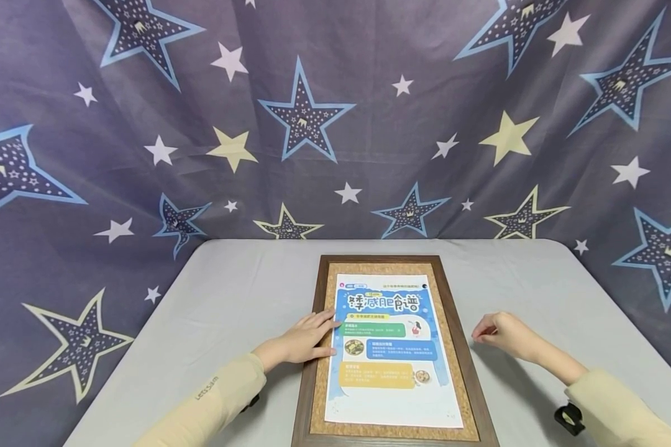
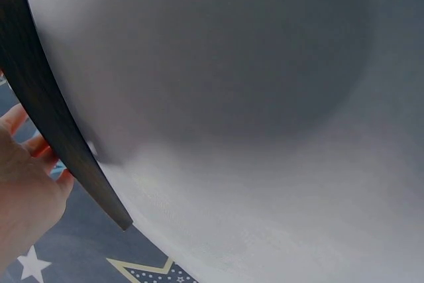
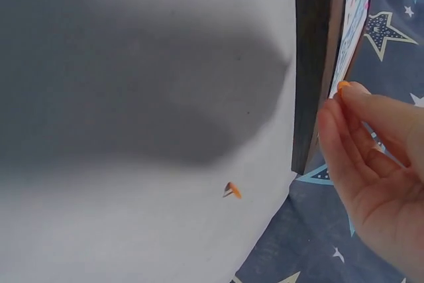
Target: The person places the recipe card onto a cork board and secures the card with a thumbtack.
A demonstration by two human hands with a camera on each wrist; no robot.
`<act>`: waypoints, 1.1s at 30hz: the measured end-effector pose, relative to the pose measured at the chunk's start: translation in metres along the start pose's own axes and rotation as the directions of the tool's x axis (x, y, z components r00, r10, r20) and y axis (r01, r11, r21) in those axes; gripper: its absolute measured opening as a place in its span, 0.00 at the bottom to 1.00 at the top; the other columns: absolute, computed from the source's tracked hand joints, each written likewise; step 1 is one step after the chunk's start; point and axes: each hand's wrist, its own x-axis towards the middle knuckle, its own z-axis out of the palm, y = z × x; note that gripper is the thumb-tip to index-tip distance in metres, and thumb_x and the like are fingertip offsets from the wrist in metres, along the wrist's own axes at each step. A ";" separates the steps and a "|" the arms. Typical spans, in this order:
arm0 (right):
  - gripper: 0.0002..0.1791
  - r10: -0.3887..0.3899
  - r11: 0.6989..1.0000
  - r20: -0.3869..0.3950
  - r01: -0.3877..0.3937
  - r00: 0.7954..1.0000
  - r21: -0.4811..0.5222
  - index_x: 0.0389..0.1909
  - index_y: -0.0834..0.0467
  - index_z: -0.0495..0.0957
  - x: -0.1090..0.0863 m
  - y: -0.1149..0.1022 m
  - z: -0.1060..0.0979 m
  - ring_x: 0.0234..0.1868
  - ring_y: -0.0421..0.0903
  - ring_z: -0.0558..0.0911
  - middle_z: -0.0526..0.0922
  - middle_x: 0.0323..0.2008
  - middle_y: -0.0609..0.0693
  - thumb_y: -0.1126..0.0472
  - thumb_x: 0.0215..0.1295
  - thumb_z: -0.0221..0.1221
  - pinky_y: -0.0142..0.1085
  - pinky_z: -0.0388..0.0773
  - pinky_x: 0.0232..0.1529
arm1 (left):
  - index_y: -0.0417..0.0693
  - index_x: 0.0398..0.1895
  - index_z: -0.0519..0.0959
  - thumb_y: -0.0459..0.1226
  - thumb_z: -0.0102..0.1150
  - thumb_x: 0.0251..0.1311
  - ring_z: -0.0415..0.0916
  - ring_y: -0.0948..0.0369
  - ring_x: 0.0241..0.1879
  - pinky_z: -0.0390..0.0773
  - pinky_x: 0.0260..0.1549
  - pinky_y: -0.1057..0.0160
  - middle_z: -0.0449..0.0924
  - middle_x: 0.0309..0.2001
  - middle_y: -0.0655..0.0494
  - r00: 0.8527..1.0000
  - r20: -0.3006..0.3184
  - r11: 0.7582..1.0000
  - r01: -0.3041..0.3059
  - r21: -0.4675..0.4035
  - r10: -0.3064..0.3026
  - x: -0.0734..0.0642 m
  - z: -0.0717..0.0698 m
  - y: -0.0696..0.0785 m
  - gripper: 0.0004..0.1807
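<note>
A printed sheet (image 1: 394, 406) in blue, green and yellow lies over a cork board (image 1: 380, 269) with a dark wooden frame (image 1: 466, 385). A pink pin (image 1: 342, 285) is at the sheet's top left corner and a black pin (image 1: 424, 286) at its top right. My left hand (image 1: 304, 338) reaches across the frame's left side, its outstretched fingertips on the sheet's left edge. Right of the board, my right hand (image 1: 506, 335) pinches an orange pushpin (image 3: 342, 86) between thumb and fingers; only its orange top shows. Another orange pushpin (image 3: 232, 190) lies on the table in the right wrist view.
The board rests on a table with a light grey cover (image 1: 246, 279). A dark curtain (image 1: 335, 186) printed with stars hangs behind it and along both sides. A black wrist mount (image 1: 569, 418) sits under the right sleeve.
</note>
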 end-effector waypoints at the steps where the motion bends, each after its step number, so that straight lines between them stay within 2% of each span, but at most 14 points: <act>1: 0.05 0.000 1.000 -0.001 0.000 1.000 0.002 0.24 0.62 0.80 0.000 -0.001 0.000 0.26 0.36 0.77 0.80 0.23 0.47 0.74 0.49 0.59 0.29 0.76 0.27 | 0.45 0.64 0.57 0.53 0.44 0.61 0.43 0.51 0.66 0.45 0.63 0.50 0.46 0.67 0.44 1.000 0.002 1.000 0.000 -0.003 0.000 0.000 0.000 0.000 0.33; 10: 0.06 -0.047 0.999 -0.020 0.047 0.999 0.000 0.22 0.62 0.81 0.005 -0.007 0.003 0.25 0.36 0.77 0.80 0.23 0.46 0.74 0.49 0.59 0.30 0.76 0.27 | 0.44 0.65 0.57 0.53 0.43 0.61 0.42 0.51 0.67 0.45 0.63 0.50 0.45 0.67 0.43 1.000 0.004 1.000 0.000 0.007 0.000 0.000 -0.001 0.000 0.33; 16: 0.05 -0.082 0.996 -0.009 0.083 0.997 0.040 0.22 0.61 0.81 0.007 -0.009 0.010 0.26 0.35 0.76 0.80 0.22 0.46 0.73 0.48 0.61 0.30 0.76 0.28 | 0.44 0.65 0.57 0.53 0.43 0.61 0.42 0.51 0.67 0.45 0.63 0.50 0.45 0.67 0.43 1.000 0.007 1.000 -0.002 0.004 0.002 0.000 -0.001 0.000 0.33; 27: 0.05 -0.050 0.992 0.047 0.045 0.998 0.118 0.22 0.59 0.81 0.008 -0.023 0.015 0.27 0.33 0.76 0.80 0.23 0.44 0.71 0.49 0.60 0.30 0.76 0.29 | 0.44 0.64 0.57 0.53 0.44 0.61 0.43 0.50 0.66 0.45 0.63 0.50 0.45 0.67 0.43 1.000 0.006 1.000 0.002 -0.005 -0.002 0.000 -0.002 0.001 0.33; 33: 0.04 -0.020 0.980 0.117 -0.003 0.993 0.199 0.24 0.59 0.81 0.007 -0.029 0.017 0.26 0.34 0.76 0.81 0.24 0.46 0.69 0.52 0.60 0.30 0.76 0.29 | 0.44 0.64 0.57 0.53 0.44 0.61 0.43 0.50 0.66 0.45 0.63 0.49 0.46 0.67 0.43 1.000 0.005 1.000 0.001 0.006 -0.001 0.000 -0.002 0.001 0.33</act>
